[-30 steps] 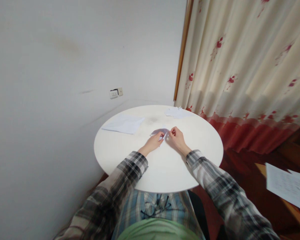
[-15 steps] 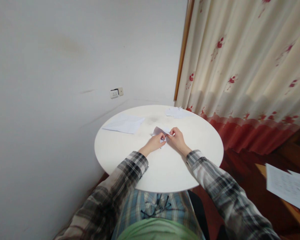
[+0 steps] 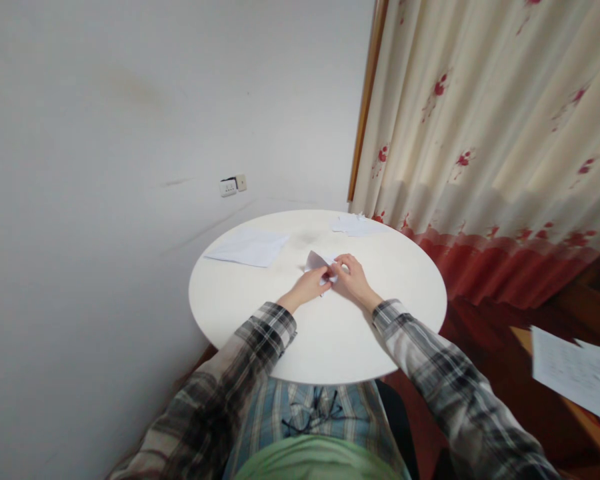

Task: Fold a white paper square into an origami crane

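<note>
Centrally, in the head view, a small piece of white paper [image 3: 316, 260] was held at the middle of the round white worktop [image 3: 330, 343]. The left hand [image 3: 311, 283] gripped its near side; the right hand [image 3: 351, 276] pinched its right edge. Folding appeared only partly done: one flap stood raised, not yet flat. White sheets [image 3: 250, 247] lay apart at far left, seemingly unworked.

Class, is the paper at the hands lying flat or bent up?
Bent up: part of the paper rises beyond the left hand, tilted off the table. Creases are too small to tell.
</note>
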The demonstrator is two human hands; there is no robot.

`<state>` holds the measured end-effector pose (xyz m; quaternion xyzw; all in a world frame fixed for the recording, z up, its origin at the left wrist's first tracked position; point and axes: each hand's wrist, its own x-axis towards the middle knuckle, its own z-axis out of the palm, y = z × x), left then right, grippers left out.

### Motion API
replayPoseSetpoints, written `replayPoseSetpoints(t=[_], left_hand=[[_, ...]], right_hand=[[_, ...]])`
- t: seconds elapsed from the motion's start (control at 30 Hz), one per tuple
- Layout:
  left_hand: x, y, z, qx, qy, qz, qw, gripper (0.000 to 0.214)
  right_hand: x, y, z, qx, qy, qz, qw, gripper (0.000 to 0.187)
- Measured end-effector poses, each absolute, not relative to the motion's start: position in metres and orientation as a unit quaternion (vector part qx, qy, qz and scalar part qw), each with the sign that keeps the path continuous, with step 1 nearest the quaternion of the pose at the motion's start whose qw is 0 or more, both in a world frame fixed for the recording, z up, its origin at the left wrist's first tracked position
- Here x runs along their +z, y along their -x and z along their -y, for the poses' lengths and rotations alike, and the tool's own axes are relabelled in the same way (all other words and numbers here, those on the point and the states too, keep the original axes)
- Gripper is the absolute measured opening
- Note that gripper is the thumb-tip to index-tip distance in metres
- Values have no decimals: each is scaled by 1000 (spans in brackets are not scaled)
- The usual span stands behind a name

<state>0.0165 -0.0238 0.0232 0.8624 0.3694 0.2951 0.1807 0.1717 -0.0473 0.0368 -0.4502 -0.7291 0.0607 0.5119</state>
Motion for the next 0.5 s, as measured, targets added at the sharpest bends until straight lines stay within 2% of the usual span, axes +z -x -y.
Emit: replayPoseSetpoints(t=[0.23,0.37,0.5], left_hand=[[24,-15,26,302,-861,-371,170,9],[24,-14,25,307,-868,-347,179,4],[23,-14,25,315,-870,-334,182,11]], right_hand=[[31,-173,41,34,461,741,487,12],[24,-175,35,33,464,737,491,27],[22,-178,32,38,470,727,499,31]])
